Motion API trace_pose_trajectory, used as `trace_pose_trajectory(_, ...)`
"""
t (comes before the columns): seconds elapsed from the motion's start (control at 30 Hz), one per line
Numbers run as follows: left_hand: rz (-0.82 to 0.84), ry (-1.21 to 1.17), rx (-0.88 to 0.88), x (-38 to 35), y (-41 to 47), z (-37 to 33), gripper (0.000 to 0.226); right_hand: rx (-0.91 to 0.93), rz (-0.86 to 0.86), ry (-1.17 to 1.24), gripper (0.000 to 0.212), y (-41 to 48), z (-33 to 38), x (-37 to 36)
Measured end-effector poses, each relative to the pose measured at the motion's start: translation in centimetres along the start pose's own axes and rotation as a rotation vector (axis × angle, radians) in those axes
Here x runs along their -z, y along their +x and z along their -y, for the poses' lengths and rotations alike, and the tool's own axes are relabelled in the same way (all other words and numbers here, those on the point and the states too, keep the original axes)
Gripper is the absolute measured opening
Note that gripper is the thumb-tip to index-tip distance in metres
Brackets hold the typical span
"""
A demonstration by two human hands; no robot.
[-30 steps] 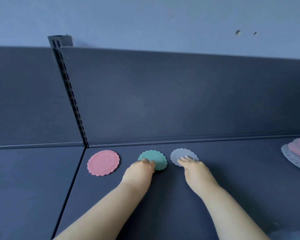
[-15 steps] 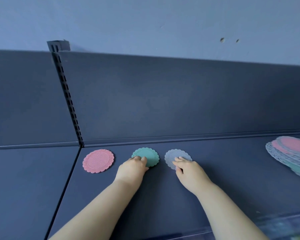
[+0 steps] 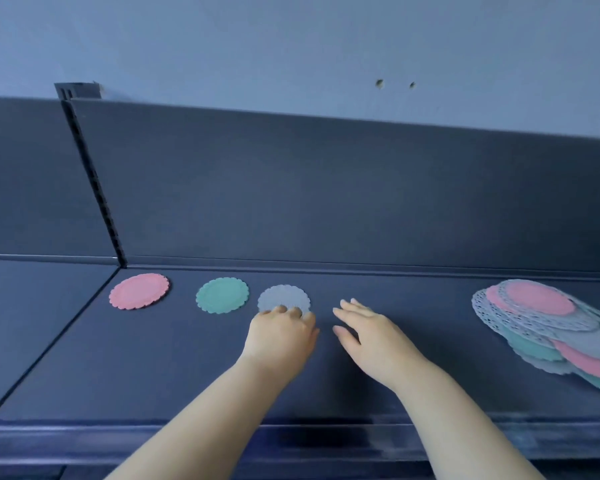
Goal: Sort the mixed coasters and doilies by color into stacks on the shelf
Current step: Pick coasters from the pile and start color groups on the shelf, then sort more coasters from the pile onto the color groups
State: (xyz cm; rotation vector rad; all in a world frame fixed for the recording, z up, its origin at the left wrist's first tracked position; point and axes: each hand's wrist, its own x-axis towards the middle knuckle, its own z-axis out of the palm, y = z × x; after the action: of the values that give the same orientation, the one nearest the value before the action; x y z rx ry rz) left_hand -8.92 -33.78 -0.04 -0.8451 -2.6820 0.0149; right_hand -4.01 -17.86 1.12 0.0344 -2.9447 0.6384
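Three scalloped coasters lie in a row on the dark shelf (image 3: 187, 368): a pink coaster (image 3: 139, 291) at the left, a green coaster (image 3: 222, 295) beside it, and a grey coaster (image 3: 282, 297). My left hand (image 3: 282, 336) has its fingertips on the grey coaster's near edge, fingers bent. Just to its right my right hand (image 3: 369, 332) hovers flat with straight fingers, holding nothing. At the right lies a mixed pile (image 3: 548, 323) of pink, green and grey coasters and lacy doilies.
A dark back panel (image 3: 326, 195) rises behind the shelf, with a slotted upright (image 3: 94, 181) at the left. A seam at the left divides this shelf from a neighbouring one (image 3: 32, 313). The shelf's front lip (image 3: 291, 434) runs below my forearms.
My left hand moved from the green coaster to the grey one. My right hand lifted off the grey coaster and shifted right, fingers spread. The view swung right, showing more of the pile.
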Motion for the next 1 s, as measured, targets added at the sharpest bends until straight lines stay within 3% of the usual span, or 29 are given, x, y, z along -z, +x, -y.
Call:
trace_pose_trajectory(0.07, -0.067, -0.04, -0.046, 0.8, 0.0, -3.5, 0.02, 0.005, -0.023, -0.023, 0.042, -2.2, -2.8, 1.9)
trace_pose_trajectory(0.27, -0.251, -0.144, -0.108, 0.3, -0.4, -12.2, 0.019, -0.039, -0.062, 0.025, 0.04, -8.2, -10.0, 4.9)
trace_pose_trajectory(0.5, -0.215, -0.245, -0.097, 0.2, -1.8, -15.3, 0.032, -0.071, -0.031, 0.154, 0.04, -12.0, -12.8, 4.8)
trace_pose_trajectory(1.0, -0.064, -0.388, -0.107, -2.6, 3.2, -17.3, 0.044, -0.224, -0.157, -0.051, 0.045, -11.6, -16.4, 9.1)
